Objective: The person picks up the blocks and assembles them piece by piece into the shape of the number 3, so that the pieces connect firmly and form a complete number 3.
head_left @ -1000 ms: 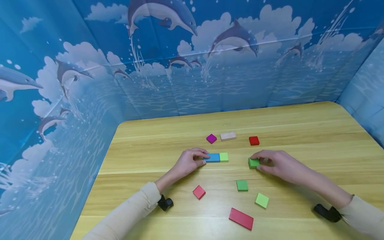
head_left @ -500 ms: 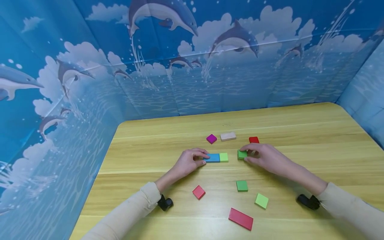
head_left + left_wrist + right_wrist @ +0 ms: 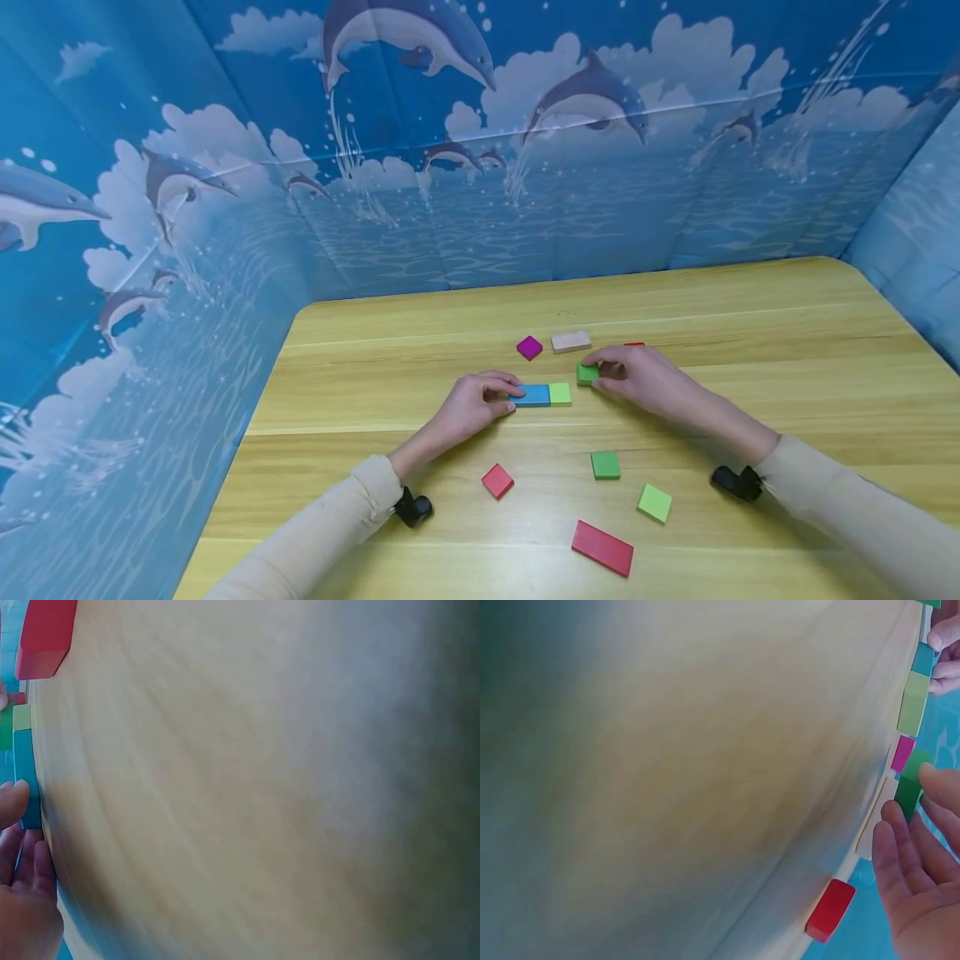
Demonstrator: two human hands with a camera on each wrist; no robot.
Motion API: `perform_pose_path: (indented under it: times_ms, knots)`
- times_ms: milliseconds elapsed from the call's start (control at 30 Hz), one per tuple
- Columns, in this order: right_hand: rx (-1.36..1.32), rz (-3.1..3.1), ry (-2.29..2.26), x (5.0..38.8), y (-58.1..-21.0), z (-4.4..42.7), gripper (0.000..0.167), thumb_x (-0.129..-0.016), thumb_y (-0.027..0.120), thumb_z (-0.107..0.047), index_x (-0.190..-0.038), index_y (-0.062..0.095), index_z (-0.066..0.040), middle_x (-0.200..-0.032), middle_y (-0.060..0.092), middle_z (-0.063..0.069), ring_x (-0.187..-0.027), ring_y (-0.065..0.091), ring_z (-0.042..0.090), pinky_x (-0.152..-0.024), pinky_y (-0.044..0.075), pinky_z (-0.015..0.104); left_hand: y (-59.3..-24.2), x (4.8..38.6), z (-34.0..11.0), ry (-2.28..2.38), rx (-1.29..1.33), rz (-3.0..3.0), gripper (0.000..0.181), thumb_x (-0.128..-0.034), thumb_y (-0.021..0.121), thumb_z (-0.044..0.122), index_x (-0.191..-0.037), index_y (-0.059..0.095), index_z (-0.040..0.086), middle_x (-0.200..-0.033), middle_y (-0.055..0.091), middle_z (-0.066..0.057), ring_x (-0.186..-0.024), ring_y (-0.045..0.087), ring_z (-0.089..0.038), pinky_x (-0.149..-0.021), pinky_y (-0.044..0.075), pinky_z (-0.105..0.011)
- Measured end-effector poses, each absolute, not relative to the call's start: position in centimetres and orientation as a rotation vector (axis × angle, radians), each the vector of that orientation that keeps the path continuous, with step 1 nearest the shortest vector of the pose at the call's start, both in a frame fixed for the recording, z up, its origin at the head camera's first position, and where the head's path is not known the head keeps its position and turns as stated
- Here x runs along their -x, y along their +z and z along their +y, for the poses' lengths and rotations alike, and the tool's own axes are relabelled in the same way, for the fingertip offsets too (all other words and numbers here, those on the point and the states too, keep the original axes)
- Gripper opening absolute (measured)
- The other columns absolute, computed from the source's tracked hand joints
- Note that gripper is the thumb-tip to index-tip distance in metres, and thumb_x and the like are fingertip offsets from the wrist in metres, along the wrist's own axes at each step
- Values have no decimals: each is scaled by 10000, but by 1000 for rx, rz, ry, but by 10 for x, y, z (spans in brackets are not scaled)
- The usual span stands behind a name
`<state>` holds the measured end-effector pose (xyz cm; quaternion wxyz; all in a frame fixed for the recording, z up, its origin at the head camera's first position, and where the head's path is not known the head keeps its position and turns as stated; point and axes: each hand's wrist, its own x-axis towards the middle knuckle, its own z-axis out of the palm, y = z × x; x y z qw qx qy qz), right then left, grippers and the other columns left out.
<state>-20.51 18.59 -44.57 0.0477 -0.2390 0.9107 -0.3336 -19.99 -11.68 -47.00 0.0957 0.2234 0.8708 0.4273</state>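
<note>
My left hand (image 3: 471,406) pinches the left end of a flat blue block (image 3: 535,396) on the table. A small light green block (image 3: 560,394) lies against the blue block's right end, making one row. Between thumb and fingertips my right hand (image 3: 651,382) holds a green square block (image 3: 587,373), behind and right of that row. In the right wrist view this green block (image 3: 910,791) appears raised off the table. The left wrist view catches my left thumb and fingers around the end of the blue block (image 3: 25,761).
Behind the row lie a magenta block (image 3: 529,347) and a pale block (image 3: 571,342). A red block (image 3: 634,344) is mostly hidden by my right hand. In front are a green (image 3: 605,465), a light green (image 3: 655,503), a small red (image 3: 497,481) and a long red block (image 3: 602,547).
My right hand has carried the green block left and slightly away from me, toward the row, covering more of the red block behind. My left hand and the blue block have stayed put.
</note>
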Motion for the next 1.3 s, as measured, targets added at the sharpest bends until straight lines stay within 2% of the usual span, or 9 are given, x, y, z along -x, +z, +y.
perform_pose_path:
  times_ms: [767, 833, 1033, 1300]
  knots:
    - [728, 2683, -976, 233, -448, 164, 243, -916, 705, -130, -1159, 696, -120, -941, 656, -27, -822, 580, 149, -751, 488, 345, -470, 200, -117, 1262, -686, 2587, 195, -895, 725, 77, -1071, 778, 140, -1196, 657, 77, -1215, 540, -116, -1008, 427, -310]
    - [723, 2695, -965, 234, -448, 162, 230, -931, 683, -140, -1161, 702, -136, -987, 668, -13, -863, 596, 161, -769, 493, 358, -470, 201, -116, 1264, -685, 2588, 194, -894, 726, 76, -1070, 779, 139, -1195, 657, 77, -1210, 543, -116, -1001, 431, -307]
    - [751, 2708, -962, 234, -446, 159, 228, -961, 625, -107, -1171, 712, -131, -1210, 658, 82, -1121, 598, 266, -893, 502, 444, -470, 201, -116, 1273, -692, 2586, 192, -893, 726, 70, -1066, 780, 134, -1189, 661, 69, -1200, 550, -114, -978, 447, -303]
    - [777, 2668, -973, 236, -445, 154, 232, -946, 648, -83, -1168, 708, -114, -1181, 661, 66, -1070, 607, 243, -889, 508, 437, -470, 201, -116, 1282, -674, 2579, 198, -893, 724, 62, -1068, 780, 133, -1184, 659, 83, -1197, 549, -112, -975, 448, -301]
